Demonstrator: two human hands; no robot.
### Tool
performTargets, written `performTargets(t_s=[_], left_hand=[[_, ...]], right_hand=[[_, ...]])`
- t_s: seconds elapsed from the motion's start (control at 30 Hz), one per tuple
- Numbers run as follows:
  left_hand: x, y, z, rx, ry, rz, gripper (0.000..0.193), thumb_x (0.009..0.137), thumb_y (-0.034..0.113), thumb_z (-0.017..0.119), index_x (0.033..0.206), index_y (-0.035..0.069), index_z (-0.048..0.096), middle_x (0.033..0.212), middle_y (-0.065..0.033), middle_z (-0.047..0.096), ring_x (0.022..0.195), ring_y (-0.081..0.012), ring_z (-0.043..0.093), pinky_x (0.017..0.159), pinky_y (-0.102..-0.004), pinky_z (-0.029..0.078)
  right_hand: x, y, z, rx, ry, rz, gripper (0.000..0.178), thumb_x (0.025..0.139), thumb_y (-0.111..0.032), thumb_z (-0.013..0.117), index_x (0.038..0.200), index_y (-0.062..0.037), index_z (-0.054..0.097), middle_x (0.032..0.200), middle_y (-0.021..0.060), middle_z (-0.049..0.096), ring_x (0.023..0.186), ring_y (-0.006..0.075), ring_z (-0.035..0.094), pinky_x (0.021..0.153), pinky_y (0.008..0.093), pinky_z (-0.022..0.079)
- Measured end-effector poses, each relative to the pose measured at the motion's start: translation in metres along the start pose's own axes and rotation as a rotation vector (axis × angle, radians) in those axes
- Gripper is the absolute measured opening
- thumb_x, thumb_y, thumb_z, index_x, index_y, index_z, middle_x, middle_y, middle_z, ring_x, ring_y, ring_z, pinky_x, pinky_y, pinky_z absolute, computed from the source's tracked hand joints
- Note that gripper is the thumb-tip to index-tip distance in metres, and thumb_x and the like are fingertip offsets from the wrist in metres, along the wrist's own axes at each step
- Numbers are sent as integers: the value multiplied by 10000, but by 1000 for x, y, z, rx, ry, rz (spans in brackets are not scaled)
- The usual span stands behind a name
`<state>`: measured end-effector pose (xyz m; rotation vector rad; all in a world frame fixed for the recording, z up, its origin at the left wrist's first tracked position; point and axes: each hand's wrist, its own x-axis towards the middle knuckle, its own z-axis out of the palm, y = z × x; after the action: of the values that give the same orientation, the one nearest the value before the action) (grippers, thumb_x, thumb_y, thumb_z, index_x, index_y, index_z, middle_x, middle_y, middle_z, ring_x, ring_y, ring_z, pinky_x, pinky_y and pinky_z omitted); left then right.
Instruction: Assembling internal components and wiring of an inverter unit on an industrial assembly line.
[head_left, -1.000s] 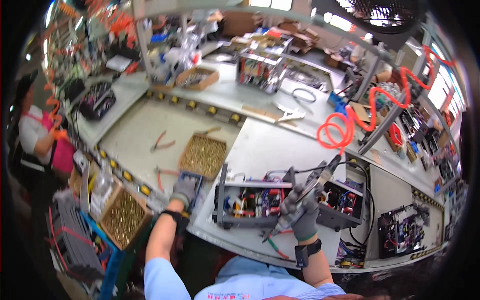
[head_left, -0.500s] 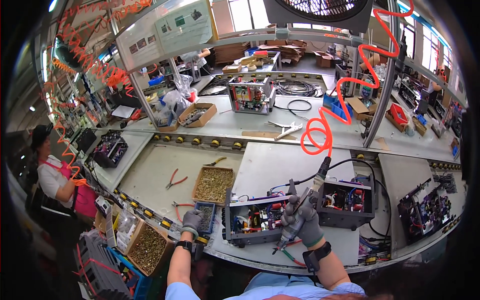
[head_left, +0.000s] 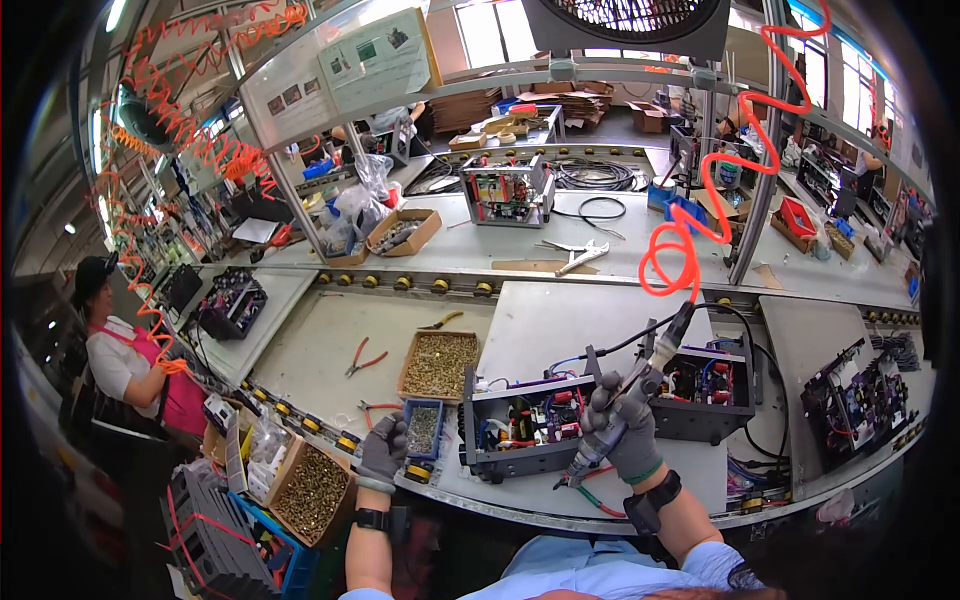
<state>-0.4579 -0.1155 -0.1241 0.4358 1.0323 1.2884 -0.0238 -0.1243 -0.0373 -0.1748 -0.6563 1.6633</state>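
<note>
In my gloved right hand [head_left: 632, 432] is a pneumatic screwdriver [head_left: 600, 446], its bit tilted down to the left. A coiled orange air hose [head_left: 690, 232] runs up from its top end. Behind and left of the tool lies an opened metal chassis [head_left: 530, 425] with circuit parts inside; a second chassis [head_left: 700, 388] stands to its right. My gloved left hand [head_left: 383, 452] is closed with curled fingers, just left of a blue tray [head_left: 424, 428] of small screws. Whatever its fingers hold is too small to make out.
A cardboard box of brass-coloured fasteners [head_left: 438, 365] stands behind the blue tray. Red-handled pliers [head_left: 364, 358] lie to its left. Another fastener box [head_left: 310, 495] sits at the lower left. More units [head_left: 860, 400] stand at right. A person [head_left: 130, 355] works at far left.
My left hand has drawn back from the blue tray toward the left, its fingers now curled upward. The screwdriver remains in my right hand, and the view has shifted slightly.
</note>
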Motion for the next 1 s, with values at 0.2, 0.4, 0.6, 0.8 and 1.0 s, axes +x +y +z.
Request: performTargets(t_s=[0.2,0.4,0.6,0.8,1.0], left_hand=[[-74,15,119,-108,-136,106,194,973,244,633,1050,66,640,770,24,536,598,-71,462,472,-194,360],[-127,-33,207,-71,-368,-278,305,1022,341,510,835,102,546,679,38,390,489,-66,295,409,-217,254],[-126,-89,240,-79,-418,-316,275,1049,301,491,1070,69,636,818,11,632,535,-53,443,455,-186,315],[-125,-100,247,-158,-460,-233,255,1027,255,538,1161,47,603,883,-66,649,535,-50,396,459,-180,306],[-122,-108,243,-279,-498,-394,177,1021,222,524,1057,75,614,777,8,520,542,-68,375,452,-205,289]], right_hand=[[18,-36,91,-101,-175,-111,532,827,-262,806,1262,-196,506,1032,24,591,807,142,579,650,303,483],[4,-30,100,-258,-178,-381,462,848,-174,752,1250,-156,524,912,47,561,705,173,545,583,365,498],[-18,-43,100,-200,-32,-618,557,788,-158,750,1307,-117,552,803,46,519,690,199,539,530,371,499],[-38,-44,97,-199,105,-661,478,779,-182,794,1210,-104,603,800,61,565,650,191,578,506,364,518],[-38,-42,78,-150,62,-619,443,807,-121,768,1220,-105,608,864,78,630,680,178,618,557,338,531]])
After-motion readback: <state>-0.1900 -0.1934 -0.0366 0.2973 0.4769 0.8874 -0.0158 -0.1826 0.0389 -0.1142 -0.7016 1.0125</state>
